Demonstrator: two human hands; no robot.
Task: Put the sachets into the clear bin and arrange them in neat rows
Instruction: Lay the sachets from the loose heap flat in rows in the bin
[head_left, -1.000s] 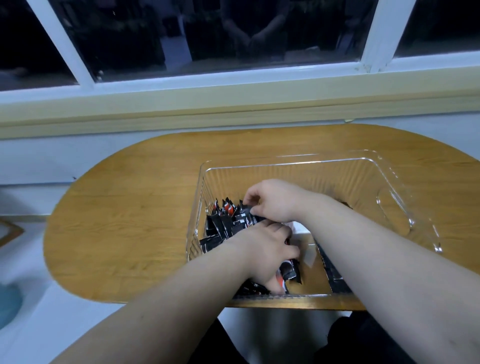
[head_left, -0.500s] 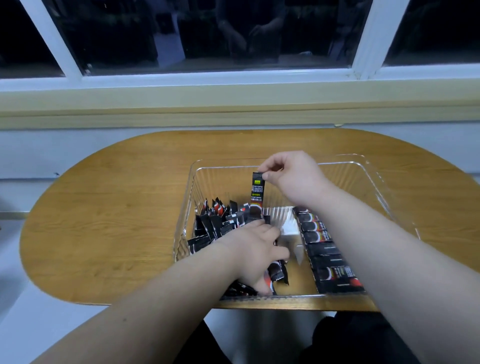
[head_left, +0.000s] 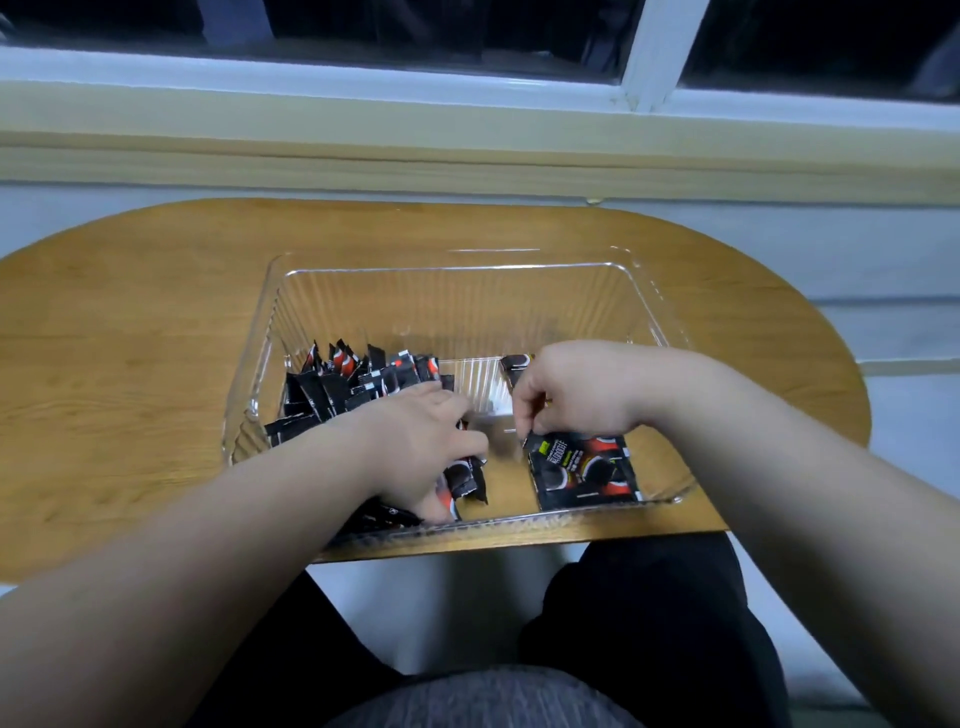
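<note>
Your right hand (head_left: 576, 395) brought the lifted sachet (head_left: 550, 457) down onto the right row, still pinched; left hand (head_left: 415, 447) stayed closed on the loose pile (head_left: 343, 384). Row grew.

One clear bin (head_left: 467, 291) sits on one counter (head_left: 130, 364); two hands work inside; the black sachets (head_left: 582, 470) are too many and overlapped to count.

Print shows only on the black sachets (head_left: 584, 470) lying flat in the clear bin (head_left: 467, 291), at 3 o'clock of its floor. Topmost one carries a small yellow-green tag and a line of white lettering beside a red-and-white ring motif; too blurred to read. The jumbled sachet heap (head_left: 353, 384) at 9 o'clock: white marks, none legible.
</note>
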